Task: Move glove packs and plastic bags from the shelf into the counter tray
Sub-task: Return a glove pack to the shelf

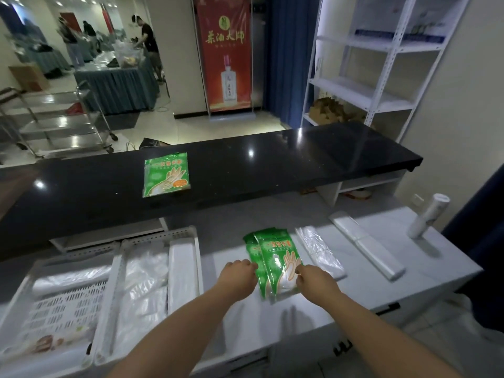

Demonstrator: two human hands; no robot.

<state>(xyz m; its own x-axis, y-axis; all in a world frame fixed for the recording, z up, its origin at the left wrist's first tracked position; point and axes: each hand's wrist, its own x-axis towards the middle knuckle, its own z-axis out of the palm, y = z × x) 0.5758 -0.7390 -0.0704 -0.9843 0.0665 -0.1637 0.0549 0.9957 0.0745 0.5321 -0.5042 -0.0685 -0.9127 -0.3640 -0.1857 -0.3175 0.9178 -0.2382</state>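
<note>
- The black countertop is running behind and above the tray, carrying a single glove pack just behind the tray's far right corner.
- The white counter is stretching rightward from the tray and is bearing everything not yet moved.
- The white compartment tray is sitting at the left; its rightmost slot is already holding a white bag stack.
- Two flat folded plastic bags bundles are lying further right of the tray, beyond the glove packs.
- The stacked green glove packs are lying just right of the tray, across a strip of bare counter, their long axis pointing away from the person, far end leaning slightly toward the tray.
- A bag roll is standing farthest right of the tray.
- The left hand, nearer the tray, is curling its fingers onto the packs' tray-side edge; the right hand is pinching the opposite edge.
- The coming move is probably a short leftward carry, and the tray's right wall is the one thing the packs must be lifted over.
</note>
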